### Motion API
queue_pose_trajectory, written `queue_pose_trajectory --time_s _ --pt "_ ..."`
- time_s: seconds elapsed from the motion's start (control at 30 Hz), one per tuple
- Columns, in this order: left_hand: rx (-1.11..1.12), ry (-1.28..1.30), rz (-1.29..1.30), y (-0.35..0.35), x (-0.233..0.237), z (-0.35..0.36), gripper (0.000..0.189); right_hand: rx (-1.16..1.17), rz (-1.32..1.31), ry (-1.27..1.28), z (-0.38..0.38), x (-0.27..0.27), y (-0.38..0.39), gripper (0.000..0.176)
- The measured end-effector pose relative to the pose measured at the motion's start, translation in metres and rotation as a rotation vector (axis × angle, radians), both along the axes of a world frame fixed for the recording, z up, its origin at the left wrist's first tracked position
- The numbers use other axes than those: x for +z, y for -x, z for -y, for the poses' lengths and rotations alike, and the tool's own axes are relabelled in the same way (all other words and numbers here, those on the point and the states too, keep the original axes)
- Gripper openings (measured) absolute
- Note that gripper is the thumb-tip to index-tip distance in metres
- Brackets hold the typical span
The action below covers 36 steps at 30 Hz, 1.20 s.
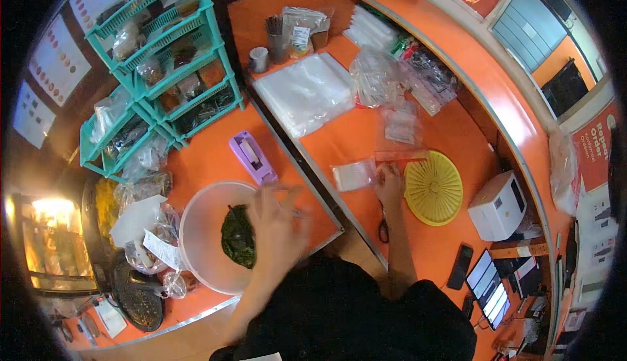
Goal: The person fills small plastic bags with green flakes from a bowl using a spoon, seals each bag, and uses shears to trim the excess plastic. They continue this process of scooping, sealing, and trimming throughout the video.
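Observation:
My left hand [279, 227] is smeared by motion over the right rim of a white plastic bowl [196, 230]. Dark green leaves [238, 237] lie inside that bowl. Whether this hand holds anything cannot be made out. My right hand [390, 181] has its fingers drawn together at the edge of small clear plastic bags [354, 175]. A clear bag with a red strip [400, 158] lies just beyond its fingertips. Close to its right is a round yellow ribbed plastic basket [433, 188]. Scissors with dark handles [383, 230] lie beside my right forearm.
A purple tape sealer [253, 157] stands beyond the bowl. Green tiered racks [176, 80] hold packets at the left. Large clear bags [304, 93] lie at the back. A white printer [498, 205], phone [460, 266] and tablet [488, 289] sit right. A gap [294, 149] divides the orange tables.

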<state>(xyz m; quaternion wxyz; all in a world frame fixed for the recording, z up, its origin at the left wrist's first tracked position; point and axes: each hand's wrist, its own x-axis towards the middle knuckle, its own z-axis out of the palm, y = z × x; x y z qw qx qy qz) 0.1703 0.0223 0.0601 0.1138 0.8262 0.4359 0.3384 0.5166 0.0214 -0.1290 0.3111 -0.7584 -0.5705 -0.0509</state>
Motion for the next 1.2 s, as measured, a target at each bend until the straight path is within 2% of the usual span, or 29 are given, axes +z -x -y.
queue_pose_trajectory --time_s 0.03,0.1,0.2,0.33,0.43,0.53,0.63,0.67,0.73,0.83,0.93,1.03,1.2 --pt "-0.133 0.038 0.049 -0.023 -0.003 0.003 0.048 0.008 -0.003 -0.033 0.003 0.002 0.0 0.006" --pt "-0.27 0.311 0.048 -0.064 -0.028 0.008 0.06 0.043 -0.176 -0.101 0.009 0.007 -0.001 0.008" --pt "-0.305 0.296 0.005 -0.11 -0.101 -0.001 0.089 0.079 -0.47 -0.147 0.021 0.015 0.001 0.012" --pt "-0.234 0.309 -0.125 -0.146 -0.141 -0.03 0.121 0.092 -0.795 -0.091 0.036 0.033 -0.001 0.012" --pt "-0.267 0.272 -0.184 -0.167 -0.166 -0.046 0.115 0.255 -0.99 -0.093 0.042 0.025 -0.018 0.014" --pt "-0.331 0.294 -0.208 -0.179 -0.186 -0.052 0.099 0.312 -1.047 -0.029 0.047 0.014 -0.036 0.011" --pt "-0.454 0.434 -0.033 -0.183 -0.191 -0.051 0.085 0.361 -0.949 0.153 0.045 0.001 -0.054 0.011" --pt "-0.432 0.392 0.004 -0.183 -0.194 -0.049 0.084 0.349 -0.869 0.131 0.046 -0.003 -0.055 0.012" --pt "-0.393 0.305 0.071 -0.182 -0.203 -0.042 0.082 0.32 -0.714 0.079 0.045 0.023 -0.044 0.014" --pt "-0.37 0.315 0.008 -0.179 -0.203 -0.036 0.082 0.316 -0.339 0.088 0.04 0.026 -0.044 0.021" --pt "-0.369 0.289 0.006 -0.178 -0.202 -0.032 0.081 0.23 -0.527 0.126 0.041 0.035 -0.033 0.026" --pt "-0.339 0.3 0.001 -0.177 -0.204 -0.03 0.083 0.276 -0.607 0.253 0.04 0.031 -0.04 0.025" --pt "-0.367 0.264 0.054 -0.177 -0.205 -0.031 0.085 0.372 -0.567 0.203 0.041 0.013 -0.048 0.023"
